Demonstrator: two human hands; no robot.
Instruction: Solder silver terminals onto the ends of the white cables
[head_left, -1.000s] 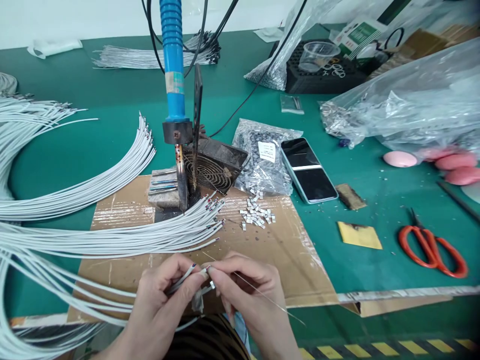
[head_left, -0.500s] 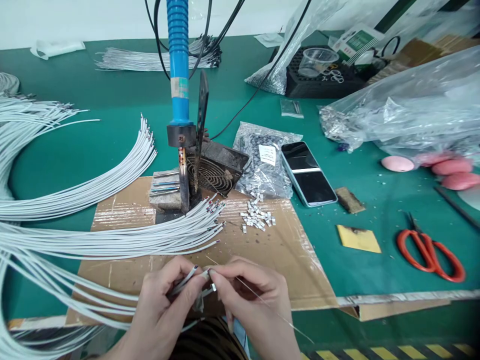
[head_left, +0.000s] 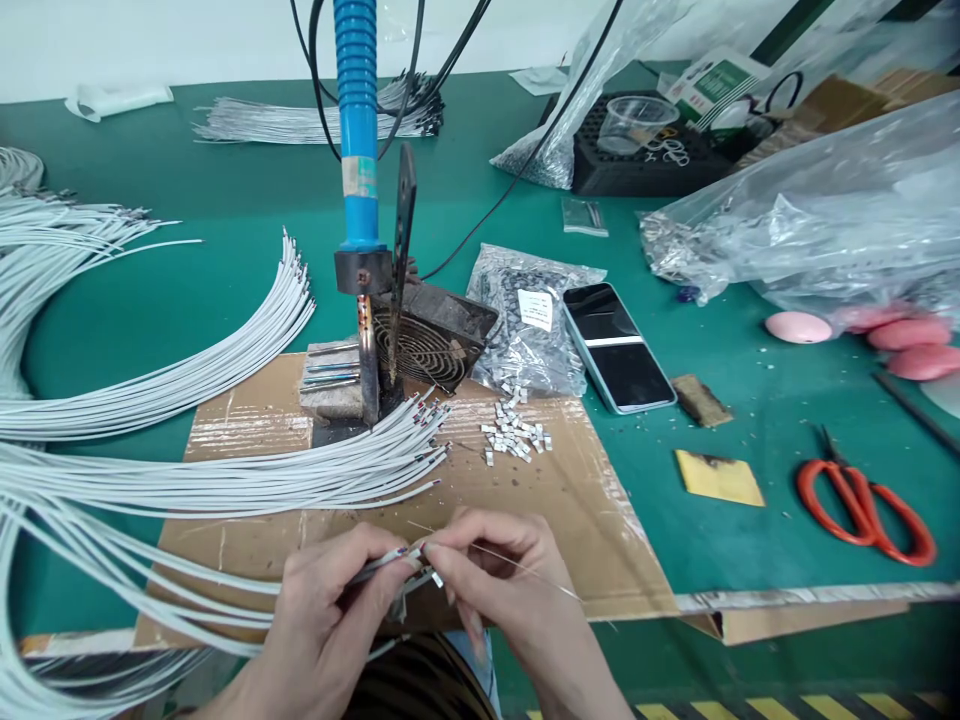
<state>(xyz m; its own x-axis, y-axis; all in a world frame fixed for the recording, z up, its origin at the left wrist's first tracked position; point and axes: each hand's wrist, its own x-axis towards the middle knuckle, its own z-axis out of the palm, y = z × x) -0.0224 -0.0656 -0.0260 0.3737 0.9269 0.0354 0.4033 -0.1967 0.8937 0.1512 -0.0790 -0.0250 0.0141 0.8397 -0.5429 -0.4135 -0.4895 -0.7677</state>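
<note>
My left hand (head_left: 326,605) is closed around a few white cables (head_left: 208,572), whose stripped ends poke out past the thumb and index finger. Fingertips of my right hand (head_left: 510,575) pinch together right at those ends, almost touching the left thumb. A thin silvery solder wire (head_left: 534,572) crosses the right hand. Just below the fingertips a small white connector (head_left: 437,579) shows at a cable end. Whatever lies between the right fingertips is mostly hidden. Beyond the hands, a bundle of white cables (head_left: 300,480) lies on the cardboard (head_left: 592,520).
A blue-handled soldering iron (head_left: 357,120) stands upright in front of a dark fan (head_left: 442,325). Loose small white connectors (head_left: 516,430) lie on the cardboard. To the right are a phone (head_left: 619,345), a yellow sponge (head_left: 720,477) and red-handled scissors (head_left: 862,505).
My right hand has shifted slightly, and the solder wire's tail sticks out less at lower right. The cable ends have turned a little between my fingers. My left hand keeps its grip.
</note>
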